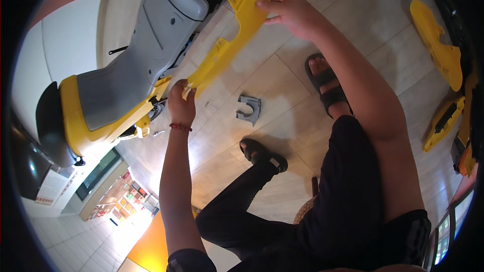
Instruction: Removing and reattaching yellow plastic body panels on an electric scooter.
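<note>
A long yellow scooter body panel [233, 38] stretches between my two hands, held up above the floor beside a scooter. My left hand [180, 105] is closed on its narrow near end, close to the scooter's yellow front part. At the wide far end, my right hand [290, 10] pinches the edge between thumb and fingers. The panel's inner side shows tabs and a curved cutout. Left of it stands the yellow and grey scooter [121, 93], its grey inner plastic facing the panel and some dark parts exposed along its side.
A grey U-shaped plastic piece [249, 110] lies on the tiled floor [282, 83] between my sandalled feet. More yellow panels [436, 40] and dark parts lie at the far right. A small bolt-like piece [159, 133] rests near the scooter. Shelves [123, 201] stand at the lower left.
</note>
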